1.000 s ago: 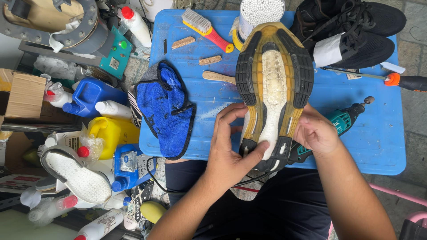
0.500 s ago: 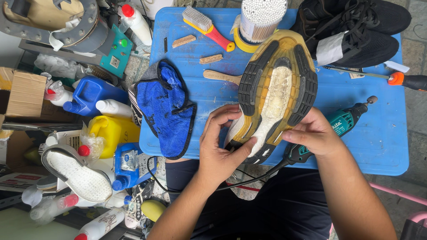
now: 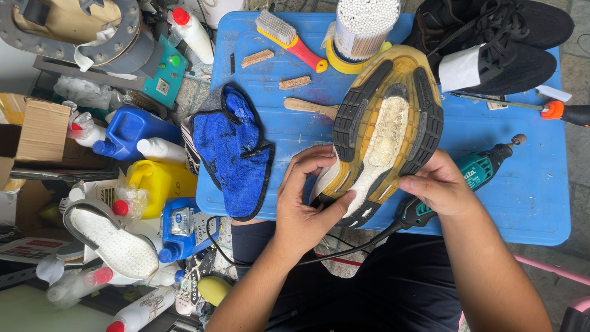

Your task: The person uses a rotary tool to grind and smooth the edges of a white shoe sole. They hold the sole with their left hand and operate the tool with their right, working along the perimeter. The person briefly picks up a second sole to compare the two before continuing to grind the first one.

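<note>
The shoe with its worn yellow-and-black rubber sole [image 3: 386,132] is held sole-up over the blue plastic table [image 3: 528,203], tilted so the tread faces the camera, seemingly so the pale, rough strip down its middle can be looked over; its heel end sits at the table's near edge and its toe reaches toward the tub of white cotton swabs [image 3: 364,26] at the table's far edge; the long axis runs from near-left to far-right, toe pointing away from the person and a little to the right.

The left hand [image 3: 307,206] grips the heel end, fingers curled over the shoe's left edge and thumb pressed flat across the sole; the right hand [image 3: 437,187] closes on the right edge of the heel, fingers wrapped under where they cannot be seen, so the two hands steady the shoe from both sides.

The teal corded rotary tool [image 3: 476,175] lies on the table just right of the shoe, within easy reach, partly under the right hand; the blue cloth [image 3: 236,150] lies left of the shoe; a red-handled brush [image 3: 289,37] rests at the table's far edge.
</note>
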